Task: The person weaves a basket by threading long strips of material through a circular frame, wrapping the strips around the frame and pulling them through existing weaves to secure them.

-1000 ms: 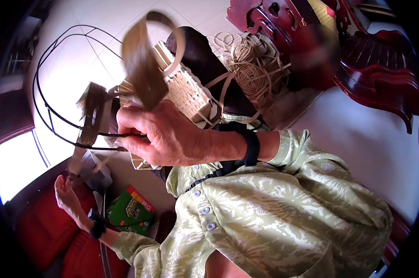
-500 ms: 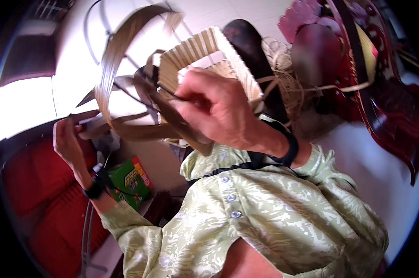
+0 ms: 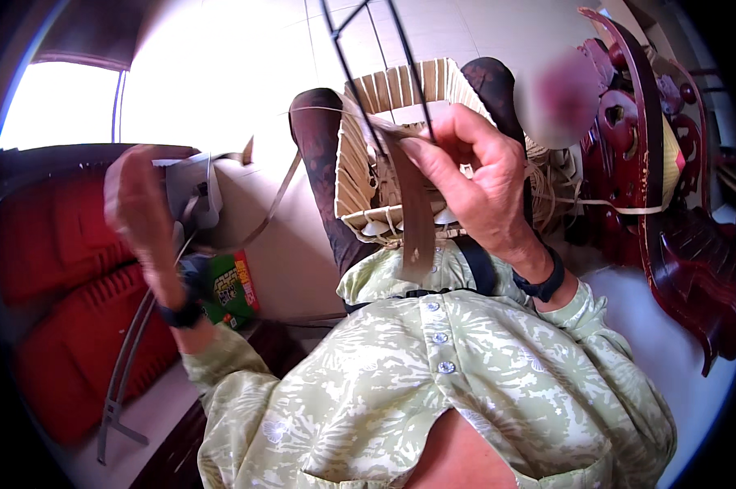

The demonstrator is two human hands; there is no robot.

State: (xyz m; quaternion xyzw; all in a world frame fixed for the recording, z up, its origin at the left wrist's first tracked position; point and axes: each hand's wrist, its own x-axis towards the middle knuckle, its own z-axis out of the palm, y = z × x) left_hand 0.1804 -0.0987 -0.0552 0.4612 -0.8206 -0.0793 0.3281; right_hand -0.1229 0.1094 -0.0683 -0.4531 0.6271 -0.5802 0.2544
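Brown strip (image 3: 417, 216) hangs over the basket (image 3: 356, 179), its upper part pinched between the thumb and forefinger of the right hand (image 3: 490, 187), which is above the basket's right side. From there the strip drops past the basket's near rim, its lower end in front of the shirt (image 3: 368, 350). 2 long bars of a black wire frame (image 3: 335, 37) come down over the basket's far wall, reaching the right hand's fingers. The left hand (image 3: 140, 208) is raised well to the left of the basket; it is blurred, so I cannot tell whether its fingers are spread or closed on something. Another strip (image 3: 278, 200) curves between that hand and the basket. Both wrists carry black bands.

The basket is woven, pale and open at the top, between 2 legs in dark patterned cloth. Farther left of the basket are a green box (image 3: 231, 285) and red cushions (image 3: 66, 253), with a bright window (image 3: 79, 102) beyond them. Right of the basket lies tan cord (image 3: 544, 187), and past it is a dark red carved chair (image 3: 681, 257). Pale floor tiles (image 3: 262, 49) spread beyond the basket's far side.
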